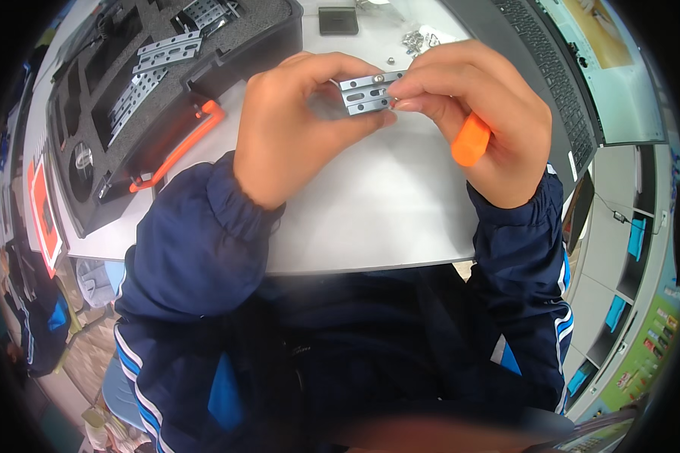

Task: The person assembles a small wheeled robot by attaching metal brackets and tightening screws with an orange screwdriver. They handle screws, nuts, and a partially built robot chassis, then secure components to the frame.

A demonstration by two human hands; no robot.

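Observation:
Between the thumb and fingers of my left hand (291, 121) is a short slotted metal bracket (359, 96), held above the white table. A round screw head (378, 78) sits on its upper edge. My right hand (495, 106) pinches at the bracket's right end with thumb and index finger; whatever tiny part is between those fingertips is mostly hidden. An orange screwdriver handle (472, 141) pokes out of the right palm, gripped by the curled fingers. Its shaft does not show.
At the left stands an open black case (242, 53) with foam, an orange handle (177, 151) and several perforated metal strips (136, 98). Small screws (415, 41) and a dark square box (338, 20) lie behind my hands. A laptop (540, 68) fills the right side.

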